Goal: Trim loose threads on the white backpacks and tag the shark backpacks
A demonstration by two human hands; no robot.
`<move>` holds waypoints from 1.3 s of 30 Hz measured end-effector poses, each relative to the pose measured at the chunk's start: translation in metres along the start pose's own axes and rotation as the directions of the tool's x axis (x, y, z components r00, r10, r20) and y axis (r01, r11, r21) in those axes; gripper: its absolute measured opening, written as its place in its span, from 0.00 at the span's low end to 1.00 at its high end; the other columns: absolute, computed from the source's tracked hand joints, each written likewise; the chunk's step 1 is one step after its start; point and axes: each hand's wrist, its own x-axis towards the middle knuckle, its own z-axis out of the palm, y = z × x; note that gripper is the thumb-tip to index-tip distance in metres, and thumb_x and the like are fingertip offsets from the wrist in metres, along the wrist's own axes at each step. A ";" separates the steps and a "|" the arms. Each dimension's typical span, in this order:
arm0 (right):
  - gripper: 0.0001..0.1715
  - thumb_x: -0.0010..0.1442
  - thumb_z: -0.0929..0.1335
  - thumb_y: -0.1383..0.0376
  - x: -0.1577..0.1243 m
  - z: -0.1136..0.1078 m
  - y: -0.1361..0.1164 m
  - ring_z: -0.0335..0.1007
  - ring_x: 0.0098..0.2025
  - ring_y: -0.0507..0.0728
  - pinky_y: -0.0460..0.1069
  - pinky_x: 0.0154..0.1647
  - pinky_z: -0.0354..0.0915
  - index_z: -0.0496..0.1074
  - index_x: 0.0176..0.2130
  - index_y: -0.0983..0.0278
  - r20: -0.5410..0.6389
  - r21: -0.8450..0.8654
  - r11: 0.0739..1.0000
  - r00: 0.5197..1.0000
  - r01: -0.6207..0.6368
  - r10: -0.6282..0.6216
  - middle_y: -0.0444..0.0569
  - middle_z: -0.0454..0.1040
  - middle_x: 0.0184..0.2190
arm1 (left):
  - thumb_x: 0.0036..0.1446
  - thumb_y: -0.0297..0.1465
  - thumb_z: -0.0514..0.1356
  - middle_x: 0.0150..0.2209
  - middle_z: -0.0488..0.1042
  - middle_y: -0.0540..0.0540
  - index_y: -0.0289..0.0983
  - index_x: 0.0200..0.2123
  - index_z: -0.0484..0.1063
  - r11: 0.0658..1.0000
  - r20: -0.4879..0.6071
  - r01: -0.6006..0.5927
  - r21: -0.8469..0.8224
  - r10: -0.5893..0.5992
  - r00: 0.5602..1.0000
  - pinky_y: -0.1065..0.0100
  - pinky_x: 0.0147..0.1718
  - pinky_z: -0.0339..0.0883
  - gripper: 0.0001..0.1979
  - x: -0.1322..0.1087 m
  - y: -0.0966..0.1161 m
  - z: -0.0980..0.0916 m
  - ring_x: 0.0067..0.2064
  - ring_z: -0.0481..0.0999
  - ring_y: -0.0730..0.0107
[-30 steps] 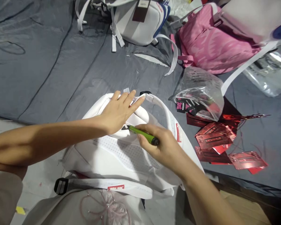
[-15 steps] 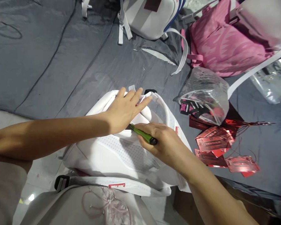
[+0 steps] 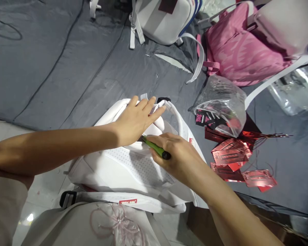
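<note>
A white backpack [image 3: 113,171] lies at the near edge of the grey-covered table, its dotted mesh back panel facing up. My left hand [image 3: 136,118] is pressed flat on the upper part of the backpack with its fingers spread. Gripped in my right hand [image 3: 176,150] is a slim green tool with a black end [image 3: 157,149]. Its dark tip points into the white fabric beside my left palm, and the very end is hidden. One shoulder strap [image 3: 179,119] curves up at the right, and another strap with a red label [image 3: 154,201] runs along the front.
Red foil tags [image 3: 231,152] lie to the right beside a clear plastic bag [image 3: 220,102] with small black and pink items. Farther back are a pink backpack [image 3: 246,51] and a white and blue backpack [image 3: 161,20]. A cardboard box [image 3: 202,222] stands below the table edge.
The view has shifted slightly, so things on the right appear a little farther left. Both hands and the green tool keep nearly the same place on the backpack.
</note>
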 end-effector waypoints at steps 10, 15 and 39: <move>0.09 0.60 0.68 0.69 0.002 0.005 -0.007 0.73 0.34 0.58 0.51 0.37 0.63 0.78 0.40 0.63 0.041 -0.047 0.998 0.998 -0.045 0.047 0.49 0.76 0.29 | 0.58 0.31 0.59 0.73 0.37 0.34 0.38 0.72 0.32 0.995 0.047 -0.017 -0.097 0.022 0.999 0.48 0.64 0.45 0.47 0.001 -0.004 -0.002 0.69 0.52 0.42; 0.08 0.59 0.69 0.68 0.002 0.005 -0.012 0.71 0.31 0.57 0.51 0.37 0.61 0.78 0.39 0.62 0.015 -0.095 0.991 0.996 -0.089 0.091 0.48 0.76 0.28 | 0.58 0.29 0.59 0.73 0.37 0.33 0.38 0.72 0.32 0.996 0.075 -0.022 -0.088 0.029 0.997 0.48 0.64 0.46 0.47 0.002 -0.005 -0.005 0.69 0.53 0.43; 0.07 0.60 0.67 0.66 -0.002 0.006 -0.023 0.70 0.30 0.56 0.50 0.35 0.57 0.76 0.35 0.62 -0.019 -0.121 0.984 0.991 -0.131 0.130 0.48 0.76 0.26 | 0.56 0.26 0.61 0.73 0.36 0.32 0.39 0.72 0.32 0.994 0.177 -0.056 -0.099 0.072 0.982 0.50 0.64 0.47 0.50 0.003 -0.012 -0.019 0.70 0.52 0.43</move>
